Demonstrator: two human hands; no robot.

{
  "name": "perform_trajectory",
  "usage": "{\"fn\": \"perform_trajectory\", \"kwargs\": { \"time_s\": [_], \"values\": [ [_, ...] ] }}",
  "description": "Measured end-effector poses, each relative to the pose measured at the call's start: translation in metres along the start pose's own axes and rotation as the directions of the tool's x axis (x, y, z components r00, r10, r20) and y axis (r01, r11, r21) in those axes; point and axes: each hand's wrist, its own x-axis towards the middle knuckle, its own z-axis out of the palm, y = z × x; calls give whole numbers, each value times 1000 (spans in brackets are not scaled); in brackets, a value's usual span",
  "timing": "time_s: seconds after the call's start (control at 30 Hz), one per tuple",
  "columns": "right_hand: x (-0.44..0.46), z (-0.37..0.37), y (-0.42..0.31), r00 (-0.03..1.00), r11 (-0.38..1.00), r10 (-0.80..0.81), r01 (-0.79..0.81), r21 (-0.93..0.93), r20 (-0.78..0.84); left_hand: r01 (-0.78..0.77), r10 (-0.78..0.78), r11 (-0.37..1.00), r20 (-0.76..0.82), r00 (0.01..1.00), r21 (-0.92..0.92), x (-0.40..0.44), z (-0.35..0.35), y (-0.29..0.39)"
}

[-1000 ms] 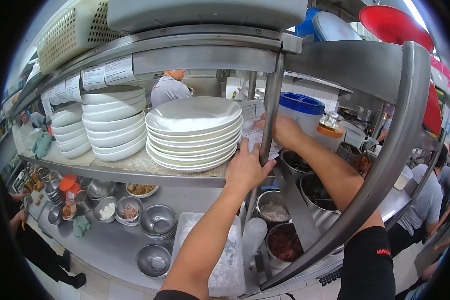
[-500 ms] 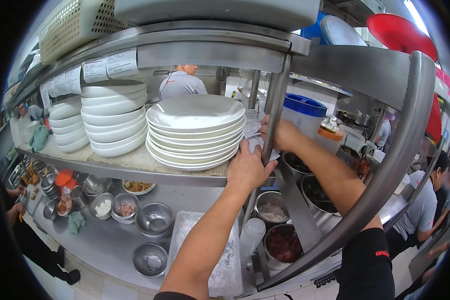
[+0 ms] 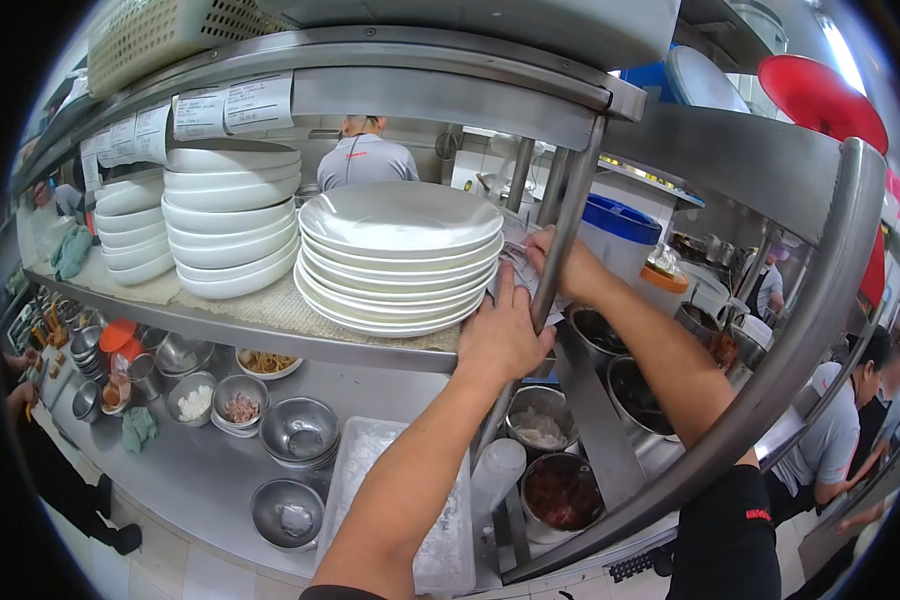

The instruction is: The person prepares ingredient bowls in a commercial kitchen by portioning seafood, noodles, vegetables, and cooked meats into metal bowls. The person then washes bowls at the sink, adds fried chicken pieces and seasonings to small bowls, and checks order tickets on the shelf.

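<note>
Fingers of the left hand have stretched up onto the loose white printed papers since the last frame, and up at eleven to twelve o'clock from the plates the person in a grey shirt has turned, back of the head now showing.

So, the left hand: partly open, index and middle fingers out long, thumb spread wide by the slanting round steel post, palm down at the front edge of the steel shelf. It presses at the papers; no grip on them to be seen. The right hand is at one to two o'clock from it, behind the post, fingers bent in at the papers' right side; the tips are partly covered, so I can't tell how far open they are or whether they pinch a sheet.

Those papers lie right beside the tall stack of round white plates, at about three o'clock from it. Over at nine o'clock from the plates, deep white bowls stand stacked.

Off the right hand, the clear tub with a blue lid sits at one to two o'clock, the orange-lidded container near three. Below the left hand, a translucent bottle at six o'clock, a white rectangular tray at seven.
</note>
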Motion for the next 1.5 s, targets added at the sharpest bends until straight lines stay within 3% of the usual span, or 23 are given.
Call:
{"fn": "perform_trajectory", "kwargs": {
  "time_s": [0.1, 0.17, 0.27, 0.37, 0.47, 0.57, 0.77, 0.87, 0.97, 1.27, 1.5],
  "values": [
    [0, 0, 0, 1000, 1000, 13, -13, 8, 6, -25, 20, 999, -125, 992, -38, 1, 3, -1],
    [0, -2, 0, 998, 998, 55, -56, 18, 16, -11, 9, 1000, -85, 996, -24, 2, 0, 1],
    [0, 0, -6, 968, 934, 251, -248, 256, 18, 3, -2, 1000, -33, 999, 26, 6, 0, 1],
    [-1, 5, 2, 944, 883, 321, -325, 338, 68, 40, -39, 999, -60, 997, 17, 3, 2, 2],
    [1, -4, -8, 935, 911, 343, -355, 210, 94, 71, -72, 997, -82, 994, -15, -1, -2, 6],
    [-3, -4, -4, 991, 989, 130, -127, 73, -39, 82, -83, 996, -81, 993, -21, -2, 1, 5],
    [-2, -20, -18, 975, 973, 217, -219, 67, 40, 89, -94, 994, -81, 992, -62, -3, 3, 5],
    [-2, -17, -10, 998, 999, 15, -13, -31, 63, 88, -91, 995, -89, 992, -38, -3, 4, 4],
    [-8, -4, 10, 993, 993, -115, 115, -6, 33, 85, -88, 996, -84, 993, -30, -2, 5, 4],
    [-12, -9, 13, 984, 967, -145, 164, -194, 108, 99, -101, 994, -50, 994, -42, -2, 3, 5],
    [-11, -9, 10, 996, 988, -44, 55, -142, 82, 123, -123, 992, -16, 992, -25, -2, 1, 7]
  ]
}}
